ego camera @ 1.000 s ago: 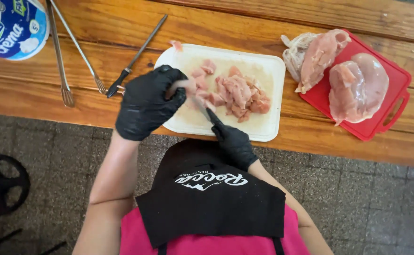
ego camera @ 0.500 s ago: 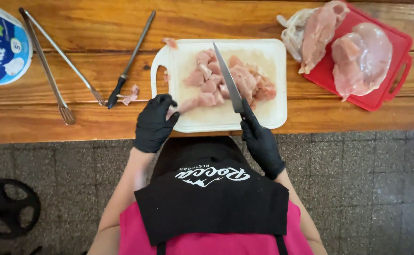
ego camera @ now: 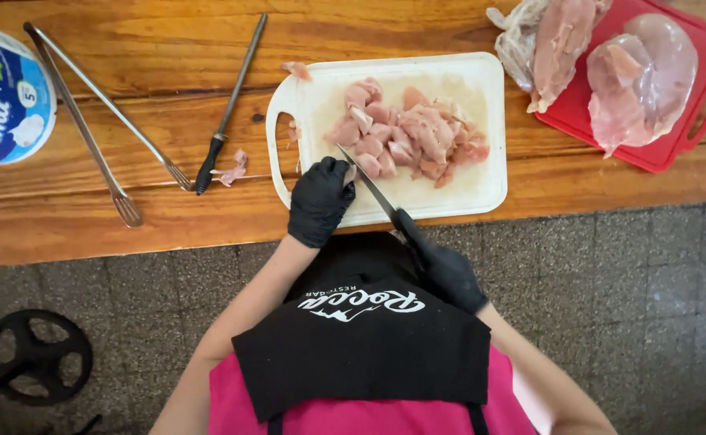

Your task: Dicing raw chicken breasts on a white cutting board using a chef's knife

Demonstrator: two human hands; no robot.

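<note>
The right hand [ego camera: 450,274] grips the knife [ego camera: 367,184]; the left hand [ego camera: 319,201], fingers curled, rests beside the chicken pieces [ego camera: 405,137] on the cutting board [ego camera: 482,189]. Best keep those fingertips tucked clear of the blade.

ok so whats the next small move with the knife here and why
Probably draw the knife down through the chicken piece under the left hand. The blade tip sits at the near edge of the pile of cut chicken on the white board, the left fingertips pinch a piece beside it, and the right hand grips the handle.
</note>
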